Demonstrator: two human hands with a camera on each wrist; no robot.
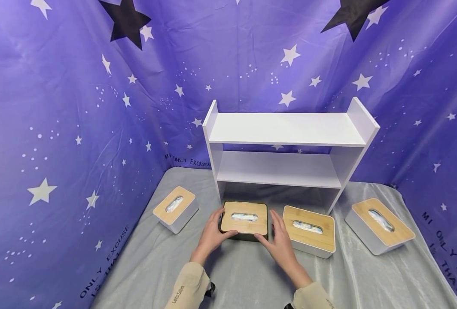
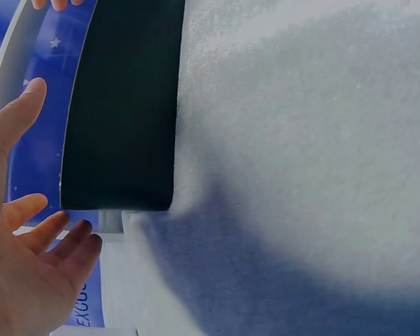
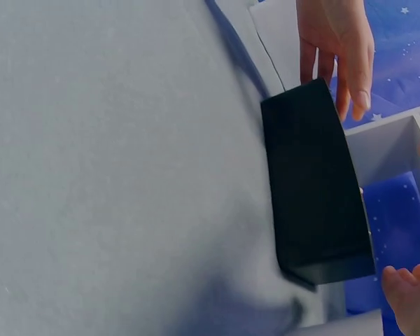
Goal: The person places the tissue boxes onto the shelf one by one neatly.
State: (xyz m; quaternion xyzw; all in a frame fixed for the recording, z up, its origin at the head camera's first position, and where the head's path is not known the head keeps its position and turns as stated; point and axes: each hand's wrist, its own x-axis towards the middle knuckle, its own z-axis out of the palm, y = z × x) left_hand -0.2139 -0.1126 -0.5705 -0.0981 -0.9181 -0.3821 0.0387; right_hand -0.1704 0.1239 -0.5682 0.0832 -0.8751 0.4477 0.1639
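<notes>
Black tissue box [image 1: 244, 221], bamboo lid; hands apparently flanking sides.

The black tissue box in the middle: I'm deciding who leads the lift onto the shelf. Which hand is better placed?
Neither alone, probably. The left hand and right hand flank the black tissue box evenly, open at its two ends, directly before the white shelf. A two-handed lift looks best.

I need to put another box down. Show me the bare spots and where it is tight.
Both boards of the white two-tier shelf are bare. Grey cloth lies open in front of the boxes. Tight: the black bamboo-lidded tissue box between both hands, the left and right, sits close beside a white bamboo-lidded box.
</notes>
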